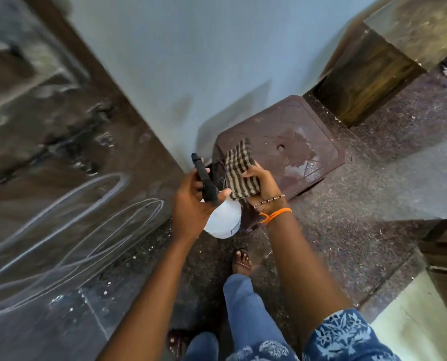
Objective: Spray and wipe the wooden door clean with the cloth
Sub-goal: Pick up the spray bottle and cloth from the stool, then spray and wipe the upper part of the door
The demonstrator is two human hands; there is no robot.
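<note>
The dark wooden door [48,157] fills the left side, blurred, with white chalk scribbles on its lower part. My left hand [191,207] grips the black trigger head of a white spray bottle [223,220], nozzle pointing up and away. Just to its right, my right hand [265,182] holds a striped brown and white cloth [239,169], bunched and upright. Both hands are close together at mid-frame, right of the door's edge.
A brown plastic stool [290,136] with wet patches stands against the pale blue wall [191,61], right behind the hands. A wooden cabinet [360,76] stands at upper right, another furniture edge [446,251] at right. My sandalled feet are on the speckled stone floor [347,230].
</note>
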